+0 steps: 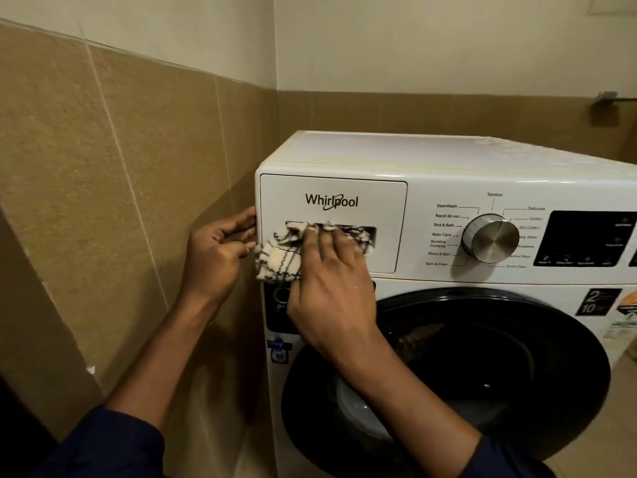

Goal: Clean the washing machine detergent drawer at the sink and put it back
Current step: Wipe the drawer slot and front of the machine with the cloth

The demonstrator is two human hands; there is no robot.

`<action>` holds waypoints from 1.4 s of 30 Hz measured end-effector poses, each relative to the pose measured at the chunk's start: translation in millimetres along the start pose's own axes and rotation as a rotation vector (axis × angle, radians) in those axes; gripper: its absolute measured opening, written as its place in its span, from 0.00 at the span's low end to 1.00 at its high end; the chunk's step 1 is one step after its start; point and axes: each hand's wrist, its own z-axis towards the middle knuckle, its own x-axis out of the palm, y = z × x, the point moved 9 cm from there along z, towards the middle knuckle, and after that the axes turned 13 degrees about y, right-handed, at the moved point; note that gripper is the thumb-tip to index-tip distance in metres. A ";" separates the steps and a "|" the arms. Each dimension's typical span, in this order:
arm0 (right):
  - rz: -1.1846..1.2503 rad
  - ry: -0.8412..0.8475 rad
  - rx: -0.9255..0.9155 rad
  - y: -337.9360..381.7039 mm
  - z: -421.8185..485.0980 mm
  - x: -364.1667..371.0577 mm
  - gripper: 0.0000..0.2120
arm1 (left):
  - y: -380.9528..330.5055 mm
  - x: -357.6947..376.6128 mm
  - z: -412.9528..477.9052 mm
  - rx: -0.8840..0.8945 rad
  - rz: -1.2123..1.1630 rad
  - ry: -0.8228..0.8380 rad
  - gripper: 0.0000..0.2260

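Head view: right hand (pixel 331 288), fingers straight, presses checked cloth (pixel 279 258) into detergent drawer (pixel 379 208) recess; left hand (pixel 213 257) fingers curl beside it, grip unclear. Cloth may snag there and jerk the drawer out.

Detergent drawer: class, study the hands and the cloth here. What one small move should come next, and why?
Probably wipe the cloth sideways along the handle recess. The right hand presses it into that recess, the detergent drawer sits closed in the washing machine, and the left hand rests at the machine's left edge, apparently steadying.
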 end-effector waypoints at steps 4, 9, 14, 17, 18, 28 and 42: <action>0.027 0.023 -0.064 14.6 9.8 -1.6 0.32 | -4.3 4.1 -0.5 0.014 -0.027 0.016 0.30; 0.040 0.022 -0.057 -24.2 -14.9 -7.4 0.32 | 1.4 -1.2 -0.6 0.004 -0.052 -0.036 0.29; -0.031 -0.009 0.049 -35.3 -27.1 -10.4 0.34 | 4.0 -1.7 -1.2 -0.004 -0.050 -0.037 0.29; 0.010 0.058 0.078 -16.8 -6.8 -7.0 0.36 | 0.3 2.1 -2.3 -0.005 -0.049 -0.012 0.30; 0.009 0.064 0.074 -7.2 1.2 -8.0 0.36 | -0.6 2.1 -2.4 -0.010 -0.048 -0.003 0.31; -0.028 0.092 -0.074 -22.9 -18.3 -4.2 0.35 | -1.3 -0.6 -3.6 -0.004 -0.067 -0.020 0.30; 0.018 0.081 -0.097 12.8 13.4 0.7 0.33 | -1.5 -0.3 -3.0 -0.008 -0.044 -0.001 0.30</action>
